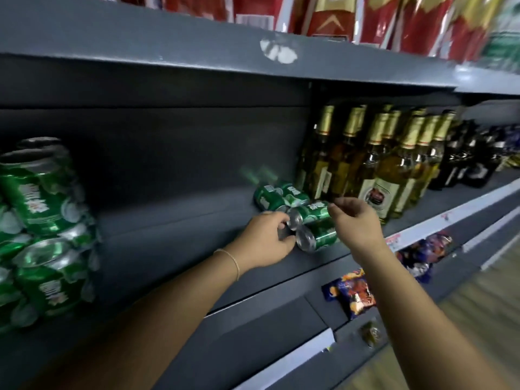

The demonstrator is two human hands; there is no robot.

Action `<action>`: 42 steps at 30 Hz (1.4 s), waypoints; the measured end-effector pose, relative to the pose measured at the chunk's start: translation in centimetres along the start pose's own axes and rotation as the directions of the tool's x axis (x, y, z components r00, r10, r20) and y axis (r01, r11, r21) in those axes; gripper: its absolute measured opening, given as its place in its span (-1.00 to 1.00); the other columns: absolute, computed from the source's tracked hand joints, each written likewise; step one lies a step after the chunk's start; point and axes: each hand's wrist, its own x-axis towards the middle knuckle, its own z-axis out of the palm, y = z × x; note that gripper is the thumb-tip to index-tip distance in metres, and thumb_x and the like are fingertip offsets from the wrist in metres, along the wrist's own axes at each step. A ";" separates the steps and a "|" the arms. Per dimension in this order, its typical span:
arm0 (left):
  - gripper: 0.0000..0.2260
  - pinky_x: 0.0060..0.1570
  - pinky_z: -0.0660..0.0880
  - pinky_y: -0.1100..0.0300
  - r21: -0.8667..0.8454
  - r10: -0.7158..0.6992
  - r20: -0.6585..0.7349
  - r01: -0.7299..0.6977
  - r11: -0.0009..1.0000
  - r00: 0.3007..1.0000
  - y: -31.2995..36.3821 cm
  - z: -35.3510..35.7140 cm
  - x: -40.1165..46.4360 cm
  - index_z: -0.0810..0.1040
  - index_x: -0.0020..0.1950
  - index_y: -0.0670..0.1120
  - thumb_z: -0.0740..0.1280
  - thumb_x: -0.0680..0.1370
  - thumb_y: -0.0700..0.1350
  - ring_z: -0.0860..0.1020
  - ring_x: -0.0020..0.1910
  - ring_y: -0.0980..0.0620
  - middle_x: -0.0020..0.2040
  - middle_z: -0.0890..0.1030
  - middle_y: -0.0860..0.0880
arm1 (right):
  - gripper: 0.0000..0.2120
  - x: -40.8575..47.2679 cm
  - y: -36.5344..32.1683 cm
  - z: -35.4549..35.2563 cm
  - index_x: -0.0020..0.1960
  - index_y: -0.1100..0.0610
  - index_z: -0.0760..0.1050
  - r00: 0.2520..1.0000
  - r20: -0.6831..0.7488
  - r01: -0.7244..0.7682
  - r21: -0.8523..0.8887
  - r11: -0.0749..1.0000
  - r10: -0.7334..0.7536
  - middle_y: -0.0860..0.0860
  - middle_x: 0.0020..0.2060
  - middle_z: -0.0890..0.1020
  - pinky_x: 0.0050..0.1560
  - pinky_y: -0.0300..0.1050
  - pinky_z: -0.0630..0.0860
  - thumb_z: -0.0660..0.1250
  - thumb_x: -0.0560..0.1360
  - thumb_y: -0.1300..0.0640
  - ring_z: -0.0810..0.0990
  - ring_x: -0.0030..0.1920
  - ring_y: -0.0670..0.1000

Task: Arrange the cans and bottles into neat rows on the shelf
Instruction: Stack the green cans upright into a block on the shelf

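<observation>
Several green cans lie on their sides on the grey shelf [174,237]. Two of them [277,197] rest at the back, a third [312,211] in the middle, a fourth [318,239] in front. My left hand [267,240] curls round a can end at the left of this cluster; that can is mostly hidden. Just right of the middle can hovers my right hand [354,220], fingers loosely bent and holding nothing. Clear bottles with gold foil necks [374,164] stand upright to the right. A stack of green cans [42,229] stands at the far left.
Dark bottles [461,164] stand further right on the same shelf. Red packages [337,15] fill the shelf above. Snack bags [354,294] hang on the shelf below. Bare shelf lies between the left can stack and the fallen cans.
</observation>
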 end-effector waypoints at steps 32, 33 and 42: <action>-0.43 0.03 0.61 -0.06 -0.512 -0.396 -0.027 0.327 0.794 0.918 -0.4 0.3 -0.7 0.51 -0.05 0.04 0.63 0.05 0.12 0.68 -0.09 0.09 -0.09 0.71 0.08 | -0.49 -0.3 -1.2 1.4 0.32 0.15 0.52 0.899 0.435 -0.308 0.526 0.793 0.061 0.16 0.16 0.66 0.12 0.09 0.60 0.50 0.39 0.16 0.66 0.14 0.18; -0.42 0.02 0.61 -0.07 -0.497 -0.410 -0.046 0.336 0.801 0.911 -0.5 -0.7 -1.5 0.49 -0.06 0.03 0.63 0.05 0.14 0.68 -0.11 0.09 -0.11 0.71 0.08 | -0.36 -0.8 -1.8 2.2 0.33 0.17 0.50 0.889 0.453 -0.320 0.522 0.791 0.061 0.16 0.17 0.65 0.11 0.08 0.60 0.56 0.30 0.10 0.65 0.15 0.19; -0.50 -0.07 0.61 -0.05 -0.440 -0.463 -0.271 0.319 0.840 0.844 -1.4 -10.3 -9.4 0.48 -0.10 0.00 0.61 0.16 0.17 0.66 -0.15 0.07 -0.15 0.68 0.06 | -0.42 -5.5 -7.5 10.1 0.29 0.34 0.51 0.657 0.754 -0.444 0.417 0.794 -0.029 0.24 0.17 0.64 0.28 0.05 0.49 0.53 0.39 0.05 0.61 0.22 0.20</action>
